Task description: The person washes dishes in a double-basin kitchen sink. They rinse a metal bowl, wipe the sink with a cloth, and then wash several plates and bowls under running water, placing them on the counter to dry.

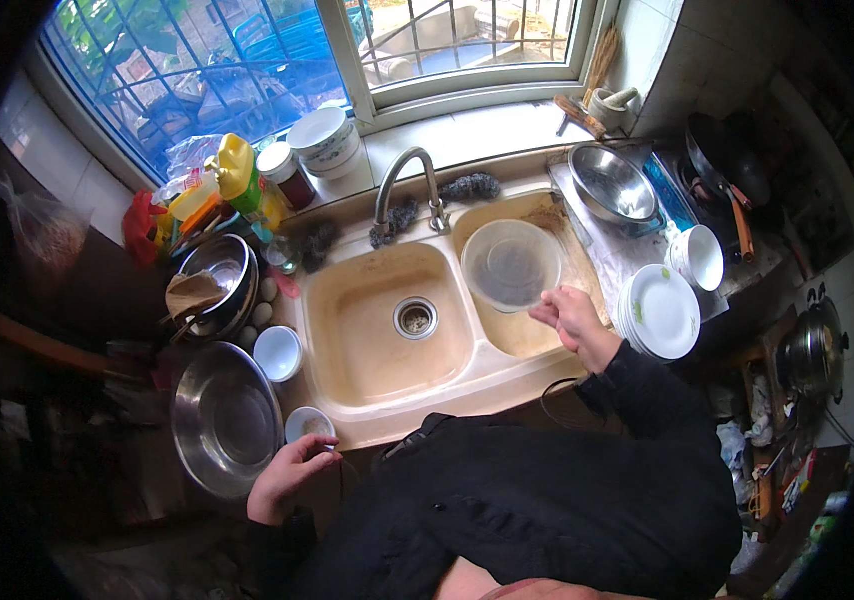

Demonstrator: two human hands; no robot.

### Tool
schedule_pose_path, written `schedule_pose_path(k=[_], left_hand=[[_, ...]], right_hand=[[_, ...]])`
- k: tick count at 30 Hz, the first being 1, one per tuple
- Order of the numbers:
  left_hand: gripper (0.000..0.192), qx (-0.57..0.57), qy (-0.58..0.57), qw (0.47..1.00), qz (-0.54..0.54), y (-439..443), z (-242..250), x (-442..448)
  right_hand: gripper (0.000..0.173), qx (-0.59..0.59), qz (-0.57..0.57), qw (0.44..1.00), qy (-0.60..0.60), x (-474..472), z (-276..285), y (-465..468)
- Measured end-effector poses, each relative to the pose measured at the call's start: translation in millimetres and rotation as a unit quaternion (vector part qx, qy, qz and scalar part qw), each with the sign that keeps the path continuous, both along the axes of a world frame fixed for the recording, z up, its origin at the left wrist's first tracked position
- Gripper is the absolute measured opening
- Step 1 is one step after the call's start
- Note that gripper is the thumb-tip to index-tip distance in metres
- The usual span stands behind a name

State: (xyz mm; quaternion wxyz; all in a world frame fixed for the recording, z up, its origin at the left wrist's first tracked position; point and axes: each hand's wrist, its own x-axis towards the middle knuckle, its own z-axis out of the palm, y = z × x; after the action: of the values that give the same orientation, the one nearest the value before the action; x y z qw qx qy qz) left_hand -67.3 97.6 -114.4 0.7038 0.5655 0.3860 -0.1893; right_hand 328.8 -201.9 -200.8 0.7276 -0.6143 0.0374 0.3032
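My right hand [573, 319] grips the near rim of a round, translucent plastic bowl or lid [511, 262]. That piece is over the smaller right basin [513, 341] of a beige double sink and hides much of it. Low on the left, my left hand [290, 472] has its fingertips over the near rim of a small white bowl [310, 424] with some pale matter inside. Whether those fingers grip the bowl or only touch it is unclear. Beside it lies a wide stainless steel basin [228, 420]. A metal drain strainer [416, 318] shows in the larger left sink basin [355, 360].
A curved faucet [404, 161] rises behind the sink. To the right are stacked white plates [665, 311], white bowls [699, 257] and a steel bowl [613, 182]. Leftward stand another white bowl [277, 353], nested metal bowls [217, 266] and a yellow jug [238, 176].
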Motion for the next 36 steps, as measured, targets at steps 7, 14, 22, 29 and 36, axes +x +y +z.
schedule_pose_path(k=[7, 14, 22, 29, 36], left_hand=[[0.033, -0.001, 0.013, 0.995, -0.104, 14, -29, 21], [0.037, 0.081, -0.063, 0.968, -0.227, -6, -28, 66], [0.057, 0.012, -0.065, 0.962, -0.265, -36, -80, 145], [0.060, 0.012, -0.065, 0.986, -0.151, -65, -113, 183], [0.045, -0.018, -0.087, 0.987, -0.136, -73, -125, 188]], right_hand=[[0.015, -0.120, 0.132, 0.982, 0.061, -55, -5, -44], [0.014, -0.080, 0.153, 0.982, 0.080, -94, -34, -55], [0.011, -0.041, 0.116, 0.989, 0.079, -111, -44, -47], [0.012, -0.075, 0.103, 0.991, 0.050, -114, -53, -49], [0.018, -0.029, 0.108, 0.990, 0.082, -115, -61, -49]])
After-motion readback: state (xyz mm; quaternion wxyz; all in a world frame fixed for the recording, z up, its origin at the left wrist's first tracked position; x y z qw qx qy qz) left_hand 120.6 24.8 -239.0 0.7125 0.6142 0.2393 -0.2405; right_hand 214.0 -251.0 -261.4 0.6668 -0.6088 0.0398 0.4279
